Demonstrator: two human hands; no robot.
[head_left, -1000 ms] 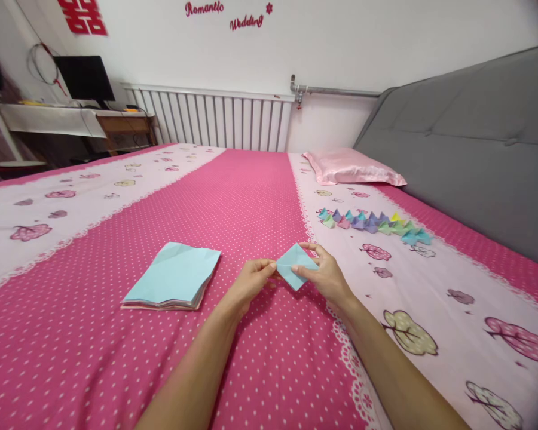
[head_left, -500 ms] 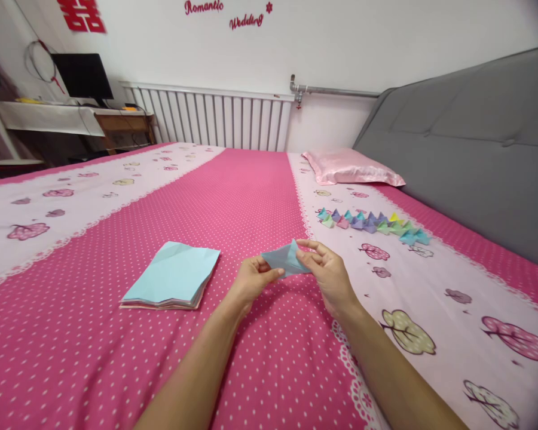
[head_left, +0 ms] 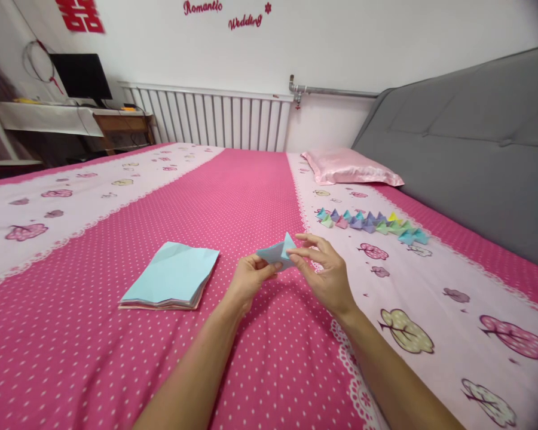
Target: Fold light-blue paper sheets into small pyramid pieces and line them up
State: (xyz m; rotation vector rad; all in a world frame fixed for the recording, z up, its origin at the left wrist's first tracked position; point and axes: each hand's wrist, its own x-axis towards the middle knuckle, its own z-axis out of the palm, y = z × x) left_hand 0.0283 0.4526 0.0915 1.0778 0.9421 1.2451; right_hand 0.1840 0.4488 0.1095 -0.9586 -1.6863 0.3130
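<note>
A light blue folded paper boat (head_left: 273,253) is held above the pink dotted bedspread, its pointed peak turned up. My left hand (head_left: 250,278) pinches its left end, thumb in front and fingers behind. At the right end, the thumb and index finger of my right hand (head_left: 325,275) close on the paper, while its other fingers are raised and apart. To the left of my hands lies a stack of square paper (head_left: 170,275) with a light blue sheet on top. Off to the right, several small folded paper boats (head_left: 370,224) stand in rows in blue, purple, green, pink and yellow.
The bed (head_left: 251,185) has a pink satin pillow (head_left: 349,167) near the grey padded headboard (head_left: 466,131). Behind it, a white radiator (head_left: 210,119) and a pipe run along the wall. A desk (head_left: 49,119) with a black monitor (head_left: 81,76) stands at the far left.
Both hands and the paper boat have shifted slightly left. The right fingers have slid off the peak toward the lower right end, and more of the peak shows.
</note>
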